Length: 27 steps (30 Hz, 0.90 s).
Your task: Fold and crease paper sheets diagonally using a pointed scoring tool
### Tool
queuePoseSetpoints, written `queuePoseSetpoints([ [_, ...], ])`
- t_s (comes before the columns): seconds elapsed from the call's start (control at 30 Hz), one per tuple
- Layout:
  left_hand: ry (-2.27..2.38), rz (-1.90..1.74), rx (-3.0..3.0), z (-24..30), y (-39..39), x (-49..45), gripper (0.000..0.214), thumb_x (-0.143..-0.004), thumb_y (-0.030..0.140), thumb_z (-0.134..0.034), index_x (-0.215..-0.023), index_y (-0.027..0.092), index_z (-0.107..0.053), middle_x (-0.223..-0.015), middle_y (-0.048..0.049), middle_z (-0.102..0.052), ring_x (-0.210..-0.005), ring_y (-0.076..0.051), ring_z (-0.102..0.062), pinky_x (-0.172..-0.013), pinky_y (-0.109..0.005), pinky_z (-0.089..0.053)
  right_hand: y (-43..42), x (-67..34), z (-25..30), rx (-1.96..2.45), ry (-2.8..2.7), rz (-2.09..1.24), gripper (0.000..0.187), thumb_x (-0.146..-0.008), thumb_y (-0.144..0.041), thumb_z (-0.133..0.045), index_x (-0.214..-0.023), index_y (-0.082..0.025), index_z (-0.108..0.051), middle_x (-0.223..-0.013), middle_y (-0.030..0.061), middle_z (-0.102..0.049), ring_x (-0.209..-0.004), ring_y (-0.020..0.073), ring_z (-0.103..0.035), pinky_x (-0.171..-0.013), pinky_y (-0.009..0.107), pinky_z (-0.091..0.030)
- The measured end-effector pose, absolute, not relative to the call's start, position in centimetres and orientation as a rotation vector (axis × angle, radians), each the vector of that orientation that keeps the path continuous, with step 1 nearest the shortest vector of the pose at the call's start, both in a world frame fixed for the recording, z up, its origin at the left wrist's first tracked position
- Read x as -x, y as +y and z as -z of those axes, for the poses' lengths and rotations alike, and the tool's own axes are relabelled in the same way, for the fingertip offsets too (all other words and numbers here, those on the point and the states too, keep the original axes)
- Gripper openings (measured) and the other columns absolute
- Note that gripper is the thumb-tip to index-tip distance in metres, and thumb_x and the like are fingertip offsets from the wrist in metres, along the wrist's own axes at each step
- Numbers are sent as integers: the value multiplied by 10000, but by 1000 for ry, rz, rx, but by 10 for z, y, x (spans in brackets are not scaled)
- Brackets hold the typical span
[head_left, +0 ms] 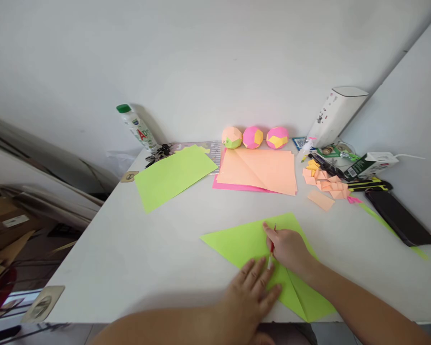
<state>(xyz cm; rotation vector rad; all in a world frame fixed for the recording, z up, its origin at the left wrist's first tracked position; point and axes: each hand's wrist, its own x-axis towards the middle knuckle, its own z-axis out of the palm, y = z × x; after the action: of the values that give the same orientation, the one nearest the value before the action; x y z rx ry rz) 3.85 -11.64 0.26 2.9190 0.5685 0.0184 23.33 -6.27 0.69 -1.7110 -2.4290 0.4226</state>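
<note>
A green sheet of paper [237, 238] lies near the table's front edge, with a crease and a flap across it. My left hand [249, 292] rests flat on its lower part, fingers spread. Closed around a slim red pen-like tool [272, 247] with a pale end, my right hand [289, 247] is on the upper part of the same sheet. Its index finger points towards the far edge. I cannot tell what kind of tool it is, as the fingers cover part of it.
At the back stand a white bottle [138, 128], paper balls [253, 138] and a tall white box [339, 115]. Another green sheet [174, 177] and peach sheets [262, 167] lie further in. On the right are folded peach pieces [325, 183] and a black case [398, 218].
</note>
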Motion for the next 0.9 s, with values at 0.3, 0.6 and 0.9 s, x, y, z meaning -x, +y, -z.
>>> queuePoseSetpoints([
  [0.3, 451, -227, -2690, -20, -84, -41, 383, -960, 268, -299, -1085, 157, -643, -1264, -67, -587, -1270, -184, -430, -1106, -327, -312, -62, -237, -10, 1620, -2335, -534, 284, -767, -3, -474, -887, -179, -661, -562, -55, -652, -484, 108, -570, -527, 216, -383],
  [0.6, 849, -126, -3008, 12, -38, 3, 728, -930, 548, -345, -1479, 123, -127, -1538, -111, -143, -1418, -292, -99, -1136, -478, -177, -57, -244, -14, 1405, -2231, -593, 268, -801, 15, -421, -794, -177, -608, -522, -60, -587, -493, 93, -531, -572, 201, -450],
  [0.9, 914, -143, -2923, 10, -30, 12, 775, -908, 604, -352, -1482, 140, -115, -1536, -109, -142, -1415, -280, -131, -1136, -462, -185, -72, -220, -3, 1055, -2522, -267, 367, -893, -286, -492, -1223, -127, -527, -1386, 164, -462, -1348, 293, -313, -1075, 496, -341],
])
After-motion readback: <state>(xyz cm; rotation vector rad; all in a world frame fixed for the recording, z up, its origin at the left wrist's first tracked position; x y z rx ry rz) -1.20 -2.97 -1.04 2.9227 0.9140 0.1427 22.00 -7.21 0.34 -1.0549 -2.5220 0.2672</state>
